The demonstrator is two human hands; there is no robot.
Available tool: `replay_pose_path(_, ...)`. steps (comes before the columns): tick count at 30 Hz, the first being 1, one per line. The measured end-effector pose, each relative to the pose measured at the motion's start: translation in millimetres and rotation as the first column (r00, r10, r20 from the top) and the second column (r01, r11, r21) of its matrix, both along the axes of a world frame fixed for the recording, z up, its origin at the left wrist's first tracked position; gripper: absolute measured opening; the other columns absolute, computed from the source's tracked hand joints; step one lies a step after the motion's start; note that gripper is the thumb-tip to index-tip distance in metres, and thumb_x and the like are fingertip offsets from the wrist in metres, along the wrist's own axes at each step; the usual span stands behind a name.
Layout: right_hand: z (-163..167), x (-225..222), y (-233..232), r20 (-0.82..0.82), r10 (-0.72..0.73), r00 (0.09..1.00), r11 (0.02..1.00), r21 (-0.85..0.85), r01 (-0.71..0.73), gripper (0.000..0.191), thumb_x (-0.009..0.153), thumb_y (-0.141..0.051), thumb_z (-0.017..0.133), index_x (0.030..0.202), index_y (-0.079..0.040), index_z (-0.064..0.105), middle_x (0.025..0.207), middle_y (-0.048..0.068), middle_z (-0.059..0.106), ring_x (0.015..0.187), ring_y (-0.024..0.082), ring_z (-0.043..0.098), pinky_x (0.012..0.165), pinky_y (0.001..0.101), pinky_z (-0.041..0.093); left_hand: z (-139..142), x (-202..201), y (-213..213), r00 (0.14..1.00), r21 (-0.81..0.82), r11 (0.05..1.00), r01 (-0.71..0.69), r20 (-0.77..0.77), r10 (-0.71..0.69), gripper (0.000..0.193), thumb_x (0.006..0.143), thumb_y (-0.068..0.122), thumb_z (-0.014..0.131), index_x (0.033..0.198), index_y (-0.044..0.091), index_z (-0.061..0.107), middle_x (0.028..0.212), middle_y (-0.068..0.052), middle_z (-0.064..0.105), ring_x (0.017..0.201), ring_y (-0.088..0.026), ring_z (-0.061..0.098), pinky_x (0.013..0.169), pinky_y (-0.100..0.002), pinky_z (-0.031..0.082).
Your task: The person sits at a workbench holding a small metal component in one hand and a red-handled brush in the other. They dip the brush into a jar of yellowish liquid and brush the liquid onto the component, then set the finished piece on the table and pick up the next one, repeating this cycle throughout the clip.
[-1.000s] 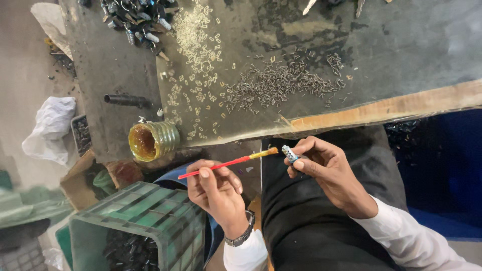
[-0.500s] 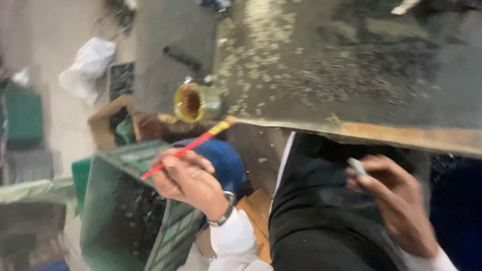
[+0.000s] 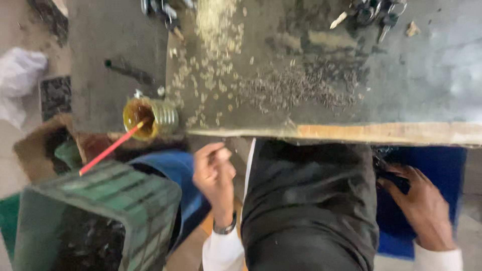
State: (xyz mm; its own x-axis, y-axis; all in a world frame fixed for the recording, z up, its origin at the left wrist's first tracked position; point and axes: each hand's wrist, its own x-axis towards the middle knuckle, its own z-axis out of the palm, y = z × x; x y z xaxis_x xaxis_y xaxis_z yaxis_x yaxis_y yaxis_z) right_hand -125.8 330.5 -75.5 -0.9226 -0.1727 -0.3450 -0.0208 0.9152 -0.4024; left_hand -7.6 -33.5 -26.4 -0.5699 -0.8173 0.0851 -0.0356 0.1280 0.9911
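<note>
We take the tin can [image 3: 148, 117] at the workbench [image 3: 401, 85] edge as our landmark: the red brush [image 3: 110, 147] leans in its mouth, handle slanting down-left toward the green crate [image 3: 95, 221]. Our left hand [image 3: 215, 173] hangs right of and below the can, fingers curled and holding nothing we can see. Our right hand [image 3: 419, 206] (far right of the can, below the bench) is too blurred to tell its grip.

Single head view, looking steeply down, near workbench [image 3: 321, 75] edge.
</note>
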Motion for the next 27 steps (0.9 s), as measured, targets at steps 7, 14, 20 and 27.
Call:
replay_pose_path(7, 124.1, -74.0, -59.6, -0.152, 0.359, 0.921, 0.872, -0.299, -0.389, 0.03, 0.086, -0.019, 0.074, 0.115, -0.011, 0.075, 0.111, 0.005, 0.076, 0.092, 0.022, 0.07, 0.083, 0.0348, 0.056, 53.9, -73.0, 15.4, 0.898, -0.413, 0.797, 0.441, 0.207, -0.389, 0.01, 0.098, 0.007, 0.069, 0.108, 0.007, 0.072, 0.101, -0.005, 0.07, 0.069, -0.014, 0.062, 0.062, -0.027, 0.05)
replay_pose_path(14, 116.6, -196.7, -134.2, -0.765, 0.499, 0.406, 0.724, 0.111, -0.681, 0.031, 0.101, -0.007, 0.066, 0.132, -0.005, 0.067, 0.126, 0.014, 0.063, 0.116, 0.034, 0.06, 0.099, 0.0455, 0.05, 55.6, -104.7, 55.5, 0.758, -0.6, 0.505, 0.621, 0.294, -0.582, 0.02, 0.099, 0.009, 0.069, 0.119, 0.013, 0.072, 0.109, -0.003, 0.064, 0.1, -0.023, 0.063, 0.087, -0.038, 0.046)
replay_pose_path(20, 98.1, -208.4, -133.3, -0.762, 0.572, 0.304, 0.734, 0.311, -0.604, 0.053, 0.079, -0.007, 0.076, 0.132, -0.008, 0.07, 0.134, 0.013, 0.059, 0.119, 0.033, 0.058, 0.091, 0.0451, 0.051, 29.7, -114.6, 75.9, 0.756, -0.62, 0.469, 0.629, 0.349, -0.553, 0.026, 0.096, 0.018, 0.074, 0.122, 0.015, 0.071, 0.111, 0.0, 0.061, 0.103, -0.02, 0.06, 0.094, -0.036, 0.043)
replay_pose_path(27, 92.6, -187.8, -89.7, -0.649, 0.564, 0.51, 0.764, 0.175, -0.621, 0.039, 0.091, -0.008, 0.075, 0.129, -0.007, 0.069, 0.137, 0.01, 0.057, 0.127, 0.031, 0.057, 0.105, 0.0406, 0.051, 17.1, -122.5, 85.7, 0.725, -0.689, 0.324, 0.648, 0.429, -0.539, 0.045, 0.087, 0.035, 0.08, 0.125, 0.012, 0.071, 0.108, -0.002, 0.055, 0.099, -0.021, 0.054, 0.095, -0.041, 0.033)
